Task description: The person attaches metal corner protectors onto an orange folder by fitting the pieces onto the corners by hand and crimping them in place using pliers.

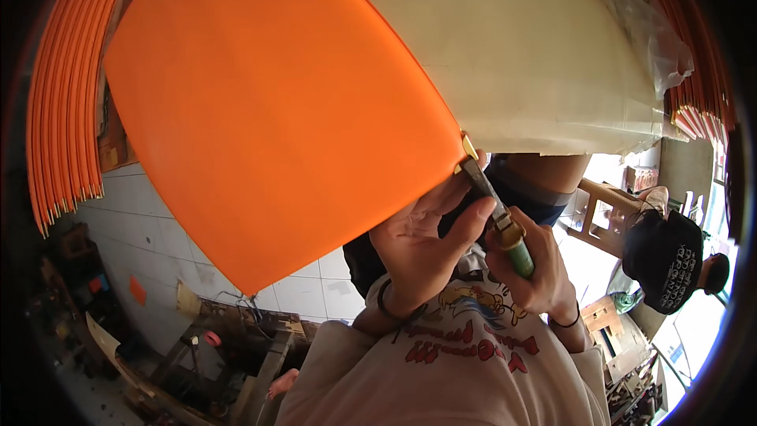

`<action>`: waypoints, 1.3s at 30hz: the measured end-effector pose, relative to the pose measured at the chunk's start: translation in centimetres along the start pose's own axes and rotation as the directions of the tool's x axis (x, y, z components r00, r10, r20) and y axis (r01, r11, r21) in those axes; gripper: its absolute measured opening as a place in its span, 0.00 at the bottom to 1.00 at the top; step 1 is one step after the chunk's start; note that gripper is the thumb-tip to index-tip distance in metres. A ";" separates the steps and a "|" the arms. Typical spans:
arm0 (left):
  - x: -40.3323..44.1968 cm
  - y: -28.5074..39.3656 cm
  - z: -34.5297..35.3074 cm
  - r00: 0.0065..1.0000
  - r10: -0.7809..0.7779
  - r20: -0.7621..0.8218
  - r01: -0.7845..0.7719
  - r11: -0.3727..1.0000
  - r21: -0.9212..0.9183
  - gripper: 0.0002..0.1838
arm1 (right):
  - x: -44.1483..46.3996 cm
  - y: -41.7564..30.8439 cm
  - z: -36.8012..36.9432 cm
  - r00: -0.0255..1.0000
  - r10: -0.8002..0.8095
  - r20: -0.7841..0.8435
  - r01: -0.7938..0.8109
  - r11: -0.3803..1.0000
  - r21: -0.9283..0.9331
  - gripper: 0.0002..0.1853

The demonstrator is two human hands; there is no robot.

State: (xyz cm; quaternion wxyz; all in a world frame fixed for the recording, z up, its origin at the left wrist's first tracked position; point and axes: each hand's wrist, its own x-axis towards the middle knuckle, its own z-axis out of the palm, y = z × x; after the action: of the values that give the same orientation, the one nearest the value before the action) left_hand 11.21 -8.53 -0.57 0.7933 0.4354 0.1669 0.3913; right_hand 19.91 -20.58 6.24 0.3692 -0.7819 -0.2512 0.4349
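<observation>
A large glossy orange panel (292,110) extends away from me, its near right corner lying by my hands. My left hand (418,248) is at that corner with its fingers partly hidden under the edge and its thumb alongside the blade. My right hand (540,268) is wrapped round the green handle of a knife (490,193). Its dark, narrow blade points up at the panel's corner, where a small pale yellow strip (469,147) shows at the tip. Whether the blade is cutting in, I cannot tell.
A pale sheet (520,47) lies right of the panel, with clear plastic (643,24) beyond. Stacked orange panels (71,102) stand at left, more (694,55) at right. A person in a black shirt (662,260) sits at right near a wooden stool (595,217).
</observation>
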 end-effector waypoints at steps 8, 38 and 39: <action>0.1 0.2 0.2 1.000 0.024 -0.012 -0.024 0.997 -0.074 0.28 | -1.6 1.2 0.8 0.993 -0.095 -0.076 0.107 0.978 0.181 0.22; 0.1 0.5 0.1 1.000 0.000 0.026 0.004 0.987 -0.159 0.30 | -2.0 -1.8 -0.9 0.979 -0.070 0.190 0.077 0.997 -0.031 0.26; 0.1 0.4 0.2 1.000 0.001 0.023 0.002 0.987 -0.160 0.30 | -2.0 -1.8 -0.7 0.987 -0.078 0.143 0.085 0.995 -0.045 0.25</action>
State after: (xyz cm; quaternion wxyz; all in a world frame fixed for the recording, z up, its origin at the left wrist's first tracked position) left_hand 11.17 -8.44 -0.16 0.8277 0.3748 0.1259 0.3982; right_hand 19.38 -21.12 8.88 0.3482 -0.7474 -0.3193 0.4672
